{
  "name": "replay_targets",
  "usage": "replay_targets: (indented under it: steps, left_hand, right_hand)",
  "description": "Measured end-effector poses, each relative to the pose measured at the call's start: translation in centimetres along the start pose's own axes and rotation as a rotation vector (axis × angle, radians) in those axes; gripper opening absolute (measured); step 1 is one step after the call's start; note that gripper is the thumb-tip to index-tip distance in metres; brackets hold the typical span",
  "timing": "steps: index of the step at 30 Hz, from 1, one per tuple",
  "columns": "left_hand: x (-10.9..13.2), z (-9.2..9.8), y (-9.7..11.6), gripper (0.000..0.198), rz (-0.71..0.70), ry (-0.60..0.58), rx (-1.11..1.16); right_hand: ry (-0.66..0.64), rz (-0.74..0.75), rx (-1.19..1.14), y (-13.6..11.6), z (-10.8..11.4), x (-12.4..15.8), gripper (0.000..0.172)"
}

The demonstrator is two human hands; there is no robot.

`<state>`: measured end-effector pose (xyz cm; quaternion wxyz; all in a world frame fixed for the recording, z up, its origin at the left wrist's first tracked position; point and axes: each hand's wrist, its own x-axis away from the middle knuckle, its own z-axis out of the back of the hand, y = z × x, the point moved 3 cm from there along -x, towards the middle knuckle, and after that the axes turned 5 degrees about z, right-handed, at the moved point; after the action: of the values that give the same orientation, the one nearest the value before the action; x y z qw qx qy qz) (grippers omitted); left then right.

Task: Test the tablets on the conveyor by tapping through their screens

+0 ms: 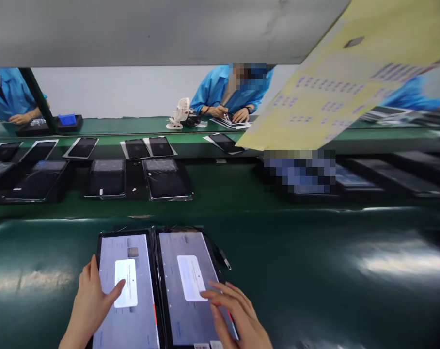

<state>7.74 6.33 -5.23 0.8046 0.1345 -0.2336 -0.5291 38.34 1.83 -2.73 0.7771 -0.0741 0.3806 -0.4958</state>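
Two tablets lie side by side on the green bench, their screens lit, each with a white pop-up box. My left hand is at the left edge of the left tablet, its thumb stretched over the pop-up box and its fingers along the tablet's side. Over the right side of the right tablet hovers my right hand, fingers spread and a fingertip near the lower corner of the box. Whether that fingertip touches the glass I cannot tell. A cable with a metal plug lies beside the right tablet.
Dark tablets in film line the conveyor ahead, and more on white sheets stand behind. A yellow printed sheet hangs at upper right. A white fan and co-workers in blue are across the line.
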Motion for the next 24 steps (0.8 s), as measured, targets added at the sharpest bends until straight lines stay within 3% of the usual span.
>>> replay_targets:
  steps: [3,7,10,16,21,24]
  left_hand:
    - [-0.2,0.1,0.5,0.107,0.011,0.0,-0.05]
    - [-0.4,0.2,0.6,0.109,0.036,-0.037,-0.067]
    - [-0.1,0.4,0.8,0.108,0.042,-0.041,-0.07]
    - [0.5,0.3,1.1,0.102,0.007,-0.029,-0.081]
    - [0.4,0.8,0.8,0.101,-0.008,0.044,-0.054]
    - [2.6,1.1,2.5,0.094,-0.118,0.168,0.088]
  right_hand:
    - [-0.136,0.025,0.053,1.1,-1.5,-0.1,0.024]
    - [-0.222,0.012,0.06,1.7,-2.7,0.2,0.034]
    - [-0.261,0.036,0.051,1.9,-3.0,0.6,0.032]
    - [-0.117,0.003,0.053,2.8,-1.9,1.1,0.016]
    - [0.03,-0.114,0.056,4.0,-0.7,1.4,0.022]
    - [0.088,-0.289,0.106,5.9,-0.4,2.2,0.035]
